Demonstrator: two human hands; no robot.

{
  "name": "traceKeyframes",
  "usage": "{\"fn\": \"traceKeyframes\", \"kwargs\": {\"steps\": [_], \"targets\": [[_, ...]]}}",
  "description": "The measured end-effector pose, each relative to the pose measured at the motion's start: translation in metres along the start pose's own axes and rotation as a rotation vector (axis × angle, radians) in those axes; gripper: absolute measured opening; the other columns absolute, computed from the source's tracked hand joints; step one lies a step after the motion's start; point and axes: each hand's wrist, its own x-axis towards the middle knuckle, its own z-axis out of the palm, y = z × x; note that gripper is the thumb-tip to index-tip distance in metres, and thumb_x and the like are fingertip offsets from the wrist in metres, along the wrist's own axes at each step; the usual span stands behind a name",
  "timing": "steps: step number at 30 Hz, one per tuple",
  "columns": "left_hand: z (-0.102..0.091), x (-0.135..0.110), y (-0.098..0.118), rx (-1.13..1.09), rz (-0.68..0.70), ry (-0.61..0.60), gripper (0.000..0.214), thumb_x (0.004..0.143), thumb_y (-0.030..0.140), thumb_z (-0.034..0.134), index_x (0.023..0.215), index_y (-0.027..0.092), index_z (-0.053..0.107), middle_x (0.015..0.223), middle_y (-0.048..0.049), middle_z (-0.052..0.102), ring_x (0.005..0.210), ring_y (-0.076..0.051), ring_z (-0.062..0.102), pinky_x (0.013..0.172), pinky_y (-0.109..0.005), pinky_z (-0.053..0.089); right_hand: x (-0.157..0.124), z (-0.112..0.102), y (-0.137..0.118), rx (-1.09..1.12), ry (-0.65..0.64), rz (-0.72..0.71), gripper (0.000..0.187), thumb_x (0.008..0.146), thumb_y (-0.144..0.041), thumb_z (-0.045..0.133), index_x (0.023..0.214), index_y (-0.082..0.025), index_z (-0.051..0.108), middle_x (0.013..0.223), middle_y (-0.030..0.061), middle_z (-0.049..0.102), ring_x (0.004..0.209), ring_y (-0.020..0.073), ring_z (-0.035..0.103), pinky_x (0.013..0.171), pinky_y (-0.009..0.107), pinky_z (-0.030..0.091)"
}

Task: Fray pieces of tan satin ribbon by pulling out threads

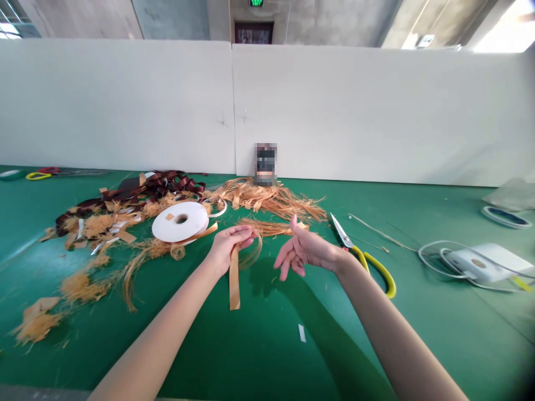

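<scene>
My left hand (229,245) is closed in a pinch on a tan ribbon strip (234,281) that hangs down over the green table (267,345). The ribbon loops back toward a white spool (180,221) lying flat just left of the hand. My right hand (301,250) hovers a little to the right, palm turned up, fingers loosely spread and holding nothing. Yellow-handled scissors (360,253) lie on the table right beside that wrist. Shredded tan ribbon fibres (271,201) are heaped behind both hands.
Dark brown ribbon (154,186) and more tan scraps (79,284) spread over the left of the table. A white box with cables (480,262) sits at the right, a tape roll (505,217) beyond it. Another pair of scissors (39,174) lies far left. White partition boards close the back.
</scene>
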Motion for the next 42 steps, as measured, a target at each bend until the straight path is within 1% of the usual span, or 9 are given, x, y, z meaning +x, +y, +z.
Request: {"fn": "traceKeyframes", "kwargs": {"steps": [5,10,16,22,24,27,33,38,42], "targets": [[0.005,-0.004,0.001,0.023,-0.04,-0.025,0.013,0.071,0.002,0.069,0.082,0.008,0.07,0.082,-0.009,0.074,0.077,-0.015,0.071,0.069,-0.017,0.056,0.017,-0.004,-0.001,-0.074,0.573,0.077,0.099,0.08,-0.077,0.007,0.106,0.002,0.062,0.102,0.0271,0.068,0.06,0.0172,0.067,0.062,0.027,0.054],[0.007,-0.006,-0.003,0.105,-0.116,-0.105,0.013,0.071,0.0,0.069,0.082,0.007,0.07,0.081,-0.0101,0.074,0.075,-0.016,0.071,0.063,-0.018,0.056,0.028,-0.008,-0.009,0.01,0.917,-0.289,0.081,0.089,-0.067,0.022,0.144,-0.008,0.028,0.146,0.0198,0.038,0.121,0.0235,0.053,0.106,0.035,0.037],[0.003,-0.003,-0.007,0.12,-0.088,-0.064,0.013,0.069,0.003,0.071,0.081,0.007,0.07,0.08,-0.0113,0.074,0.075,-0.017,0.071,0.067,-0.021,0.057,0.01,0.005,-0.025,0.454,0.436,-0.746,0.071,0.096,-0.054,0.007,0.115,-0.011,0.061,0.119,0.0118,0.066,0.103,0.0133,0.065,0.092,0.023,0.048],[0.0,0.001,-0.002,0.055,-0.01,-0.004,0.012,0.071,0.005,0.071,0.082,0.008,0.069,0.084,-0.0091,0.074,0.075,-0.013,0.07,0.073,-0.019,0.055,-0.004,0.005,-0.016,0.028,-0.258,-0.082,0.107,0.084,-0.067,-0.013,0.077,-0.002,0.072,0.065,0.0181,0.071,0.038,0.0117,0.057,0.04,0.021,0.043],[0.0,0.001,0.0,0.039,0.008,0.009,0.011,0.071,0.005,0.07,0.081,0.009,0.069,0.085,-0.0086,0.074,0.075,-0.012,0.069,0.073,-0.018,0.055,-0.003,0.004,-0.01,-0.151,-0.239,0.147,0.104,0.083,-0.071,-0.004,0.078,0.0,0.071,0.072,0.0222,0.072,0.041,0.0121,0.059,0.043,0.021,0.044],[0.001,-0.001,0.001,0.035,0.001,-0.001,0.012,0.072,0.005,0.07,0.083,0.009,0.069,0.086,-0.0092,0.074,0.077,-0.013,0.07,0.071,-0.017,0.055,0.002,0.002,-0.006,-0.233,0.207,0.254,0.096,0.082,-0.075,0.015,0.088,0.004,0.067,0.083,0.0284,0.07,0.048,0.0155,0.062,0.052,0.026,0.05],[0.005,-0.004,-0.006,0.117,-0.107,-0.119,0.015,0.069,0.004,0.071,0.083,0.009,0.071,0.083,-0.0099,0.074,0.078,-0.017,0.071,0.066,-0.019,0.056,0.017,0.005,-0.017,-0.063,0.825,-0.241,0.079,0.093,-0.059,0.01,0.138,0.001,0.034,0.138,0.0242,0.047,0.117,0.0213,0.057,0.104,0.033,0.039],[0.002,-0.001,-0.009,0.129,-0.086,-0.106,0.015,0.068,0.006,0.074,0.082,0.01,0.07,0.081,-0.0092,0.074,0.077,-0.017,0.071,0.068,-0.021,0.056,0.008,0.012,-0.026,0.26,0.477,-0.69,0.078,0.092,-0.058,-0.001,0.126,-0.012,0.052,0.131,0.013,0.058,0.115,0.0164,0.058,0.096,0.028,0.046],[-0.002,0.001,-0.004,0.092,-0.012,-0.059,0.012,0.07,0.008,0.073,0.081,0.01,0.07,0.081,-0.0079,0.074,0.078,-0.015,0.07,0.072,-0.021,0.056,-0.001,0.015,-0.023,0.101,-0.037,-0.304,0.107,0.078,-0.072,-0.015,0.082,-0.007,0.07,0.075,0.0178,0.072,0.052,0.0154,0.062,0.053,0.026,0.05]]}}
